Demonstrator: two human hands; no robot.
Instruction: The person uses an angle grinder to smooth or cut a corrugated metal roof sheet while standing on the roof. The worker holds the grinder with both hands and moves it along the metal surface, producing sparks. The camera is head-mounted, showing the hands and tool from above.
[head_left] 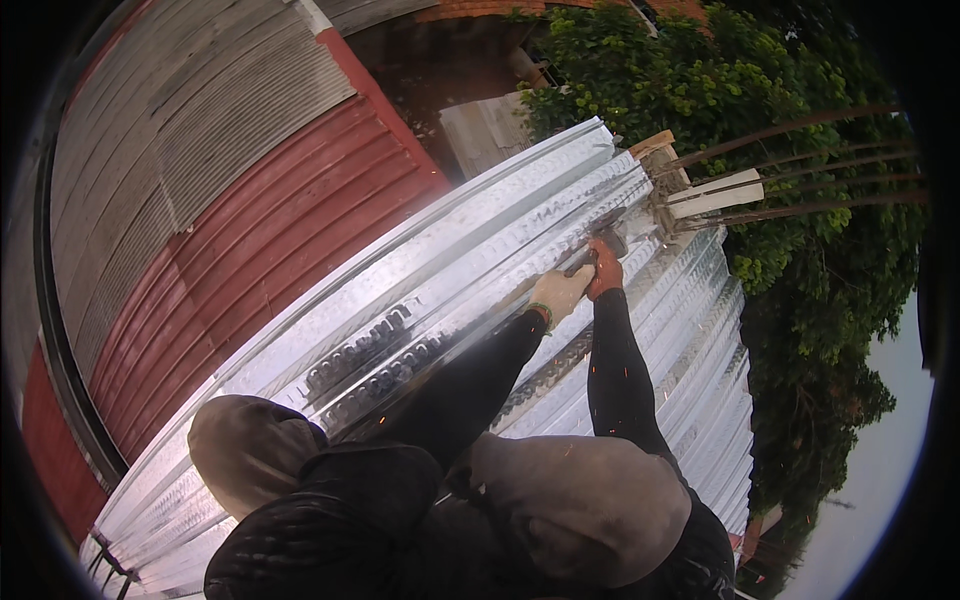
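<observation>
In front of my knees, both arms reach far out over ribbed silver metal decking (470, 225). My left hand (561, 291), in a cream work glove, is closed beside the right one. My right hand (604, 270), in an orange-red glove, is closed around a small grey tool that looks like an angle grinder (614, 240); the gloves hide most of it. The left hand's fingers appear wrapped on the same tool. Small orange sparks fly back past my sleeves. The tool is low over the decking, close to a rough concrete column top (660, 195).
Long rusty rebars (800, 207) stick out from the column at the right, beside a pale board (718, 194). Below the decking's left edge lies a red ribbed roof (240, 260). A leafy tree (800, 330) borders the right side. Bent dark bars (112, 562) stand at lower left.
</observation>
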